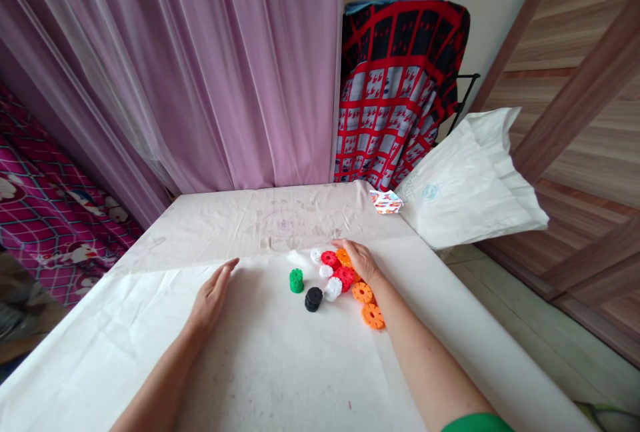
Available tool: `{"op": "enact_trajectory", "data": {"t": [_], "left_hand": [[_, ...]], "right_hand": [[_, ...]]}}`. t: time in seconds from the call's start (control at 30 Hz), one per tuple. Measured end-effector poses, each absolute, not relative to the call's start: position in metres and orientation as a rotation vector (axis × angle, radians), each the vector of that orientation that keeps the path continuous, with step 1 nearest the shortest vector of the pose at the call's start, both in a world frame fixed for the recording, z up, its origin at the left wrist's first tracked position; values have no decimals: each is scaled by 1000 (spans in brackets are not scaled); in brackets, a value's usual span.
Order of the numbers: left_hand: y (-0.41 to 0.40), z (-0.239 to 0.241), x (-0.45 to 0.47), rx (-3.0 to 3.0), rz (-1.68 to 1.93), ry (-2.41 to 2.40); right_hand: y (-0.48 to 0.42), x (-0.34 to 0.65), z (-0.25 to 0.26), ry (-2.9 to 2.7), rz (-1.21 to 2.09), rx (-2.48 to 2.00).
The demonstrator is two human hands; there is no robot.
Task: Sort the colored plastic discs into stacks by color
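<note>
My right hand [359, 261] lies at the far right side of a loose group of notched plastic discs, its fingers stretched out against the orange discs [363, 293]. Red discs [345, 277] and white discs [333, 289] lie just left of it. A short stack of green discs [297, 280] stands nearer the middle, with a stack of black discs [313, 299] in front of it to the right. On the left, my left hand [213, 295] rests edge-down on the white table cover, fingers straight and holding nothing. Some orange discs are partly hidden behind my right hand and wrist.
A large white bag [470, 185] sits at the table's right back edge beside a small printed packet [386, 202]. Behind the table [280, 365] hang a purple curtain [250, 72] and a red-and-black patterned cloth [395, 85]. A wooden door [575, 119] stands right.
</note>
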State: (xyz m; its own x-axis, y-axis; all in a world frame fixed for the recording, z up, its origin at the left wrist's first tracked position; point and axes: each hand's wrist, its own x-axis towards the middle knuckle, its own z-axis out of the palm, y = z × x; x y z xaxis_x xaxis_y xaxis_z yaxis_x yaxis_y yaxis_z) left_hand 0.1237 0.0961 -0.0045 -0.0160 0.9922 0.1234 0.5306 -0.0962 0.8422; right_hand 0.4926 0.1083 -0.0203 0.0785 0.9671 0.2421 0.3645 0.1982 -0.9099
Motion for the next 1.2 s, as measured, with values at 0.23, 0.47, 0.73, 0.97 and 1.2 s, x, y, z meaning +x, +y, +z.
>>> {"op": "enact_trajectory", "data": {"t": [0.23, 0.47, 0.73, 0.97, 1.2], "left_hand": [[142, 0, 229, 1849, 854, 1248], [141, 2, 224, 1969, 789, 1226], [79, -5, 149, 2003, 948, 1424], [-10, -3, 83, 2255, 696, 1475], [-60, -19, 95, 2449, 585, 1561]], "right_hand": [[104, 413, -14, -1859, 588, -1248], [87, 359, -9, -1919, 502, -1302], [65, 286, -10, -1970, 462, -1277], [12, 321, 7, -2082, 399, -1262], [-30, 414, -28, -1704, -45, -2193]]}}
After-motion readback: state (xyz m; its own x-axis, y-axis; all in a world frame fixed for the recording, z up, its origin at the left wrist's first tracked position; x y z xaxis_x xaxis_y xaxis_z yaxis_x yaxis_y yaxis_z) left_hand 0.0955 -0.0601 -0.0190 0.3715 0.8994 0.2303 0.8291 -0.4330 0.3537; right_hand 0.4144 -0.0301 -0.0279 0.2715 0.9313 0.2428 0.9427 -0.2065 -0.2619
